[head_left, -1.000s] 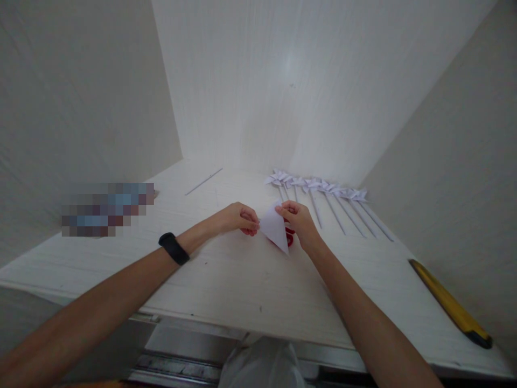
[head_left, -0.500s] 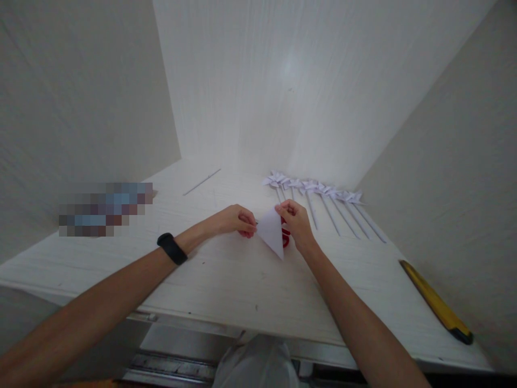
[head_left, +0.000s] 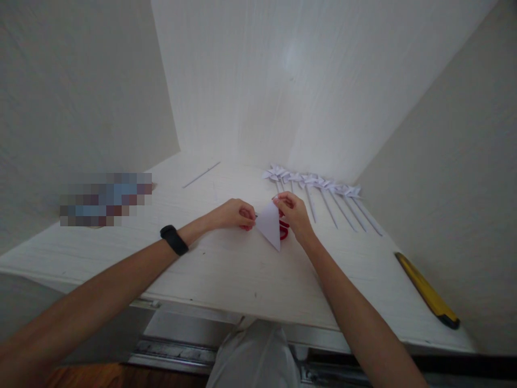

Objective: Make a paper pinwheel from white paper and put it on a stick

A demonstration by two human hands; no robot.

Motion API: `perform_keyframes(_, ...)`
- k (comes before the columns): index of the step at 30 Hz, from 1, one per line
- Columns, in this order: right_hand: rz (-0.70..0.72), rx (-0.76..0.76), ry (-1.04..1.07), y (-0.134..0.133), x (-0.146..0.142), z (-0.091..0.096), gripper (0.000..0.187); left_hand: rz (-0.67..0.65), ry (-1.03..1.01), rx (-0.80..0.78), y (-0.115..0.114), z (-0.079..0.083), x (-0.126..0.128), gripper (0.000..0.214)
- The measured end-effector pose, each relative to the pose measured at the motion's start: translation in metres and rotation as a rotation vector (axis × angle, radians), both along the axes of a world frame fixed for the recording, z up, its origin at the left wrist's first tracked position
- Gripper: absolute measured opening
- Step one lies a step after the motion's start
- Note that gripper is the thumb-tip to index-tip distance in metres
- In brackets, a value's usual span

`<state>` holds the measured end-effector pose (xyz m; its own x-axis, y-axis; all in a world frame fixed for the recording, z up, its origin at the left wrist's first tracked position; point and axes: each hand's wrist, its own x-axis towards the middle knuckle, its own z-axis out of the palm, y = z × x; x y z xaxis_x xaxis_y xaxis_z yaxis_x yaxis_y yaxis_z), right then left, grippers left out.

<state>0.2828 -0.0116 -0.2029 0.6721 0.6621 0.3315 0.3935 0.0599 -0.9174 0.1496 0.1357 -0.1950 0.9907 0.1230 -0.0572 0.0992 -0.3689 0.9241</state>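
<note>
A white sheet of paper folded into a triangle [head_left: 270, 223] is held between my two hands, one point turned down toward me. The fingers of my left hand [head_left: 239, 214] pinch its left corner. At the top corner, my right hand [head_left: 291, 210] pinches the paper between thumb and fingers. Red-handled scissors [head_left: 284, 230] lie on the table behind the paper, partly hidden by it and by my right hand. Farther back are several white paper pinwheels [head_left: 310, 181] in a row, their thin sticks pointing toward me.
A single thin paper stick [head_left: 202, 174] lies at the back left of the white table [head_left: 226, 280]. A yellow and black cutter-like tool [head_left: 427, 291] lies by the right wall. At the left wall, a blurred-out object [head_left: 107, 199] sits on the table.
The whole view has shifted slightly, so the table appears a little higher. Both hands keep their pinch on the folded paper, which stays nearly in place.
</note>
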Motion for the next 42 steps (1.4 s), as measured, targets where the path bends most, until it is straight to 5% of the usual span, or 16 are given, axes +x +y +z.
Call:
perform_keyframes(10,-0.028,0.106,-0.065,-0.003,-0.002,0.004,0.018,0.034,-0.051,0.018,-0.002,0.002,0.000,0.010)
perform_keyframes(24,0.026,0.024,0.003,-0.001,0.000,0.002,0.020,0.185,-0.252,-0.007,0.011,-0.001,0.002,0.014)
perform_keyframes(32,0.200,0.157,0.132,-0.004,-0.012,0.013,0.025,0.353,-0.393,-0.030,0.010,0.003,0.002,0.019)
perform_keyframes(42,0.125,0.070,0.018,-0.004,-0.011,0.011,0.012,0.405,-0.266,-0.396,0.009,0.010,-0.004,0.025)
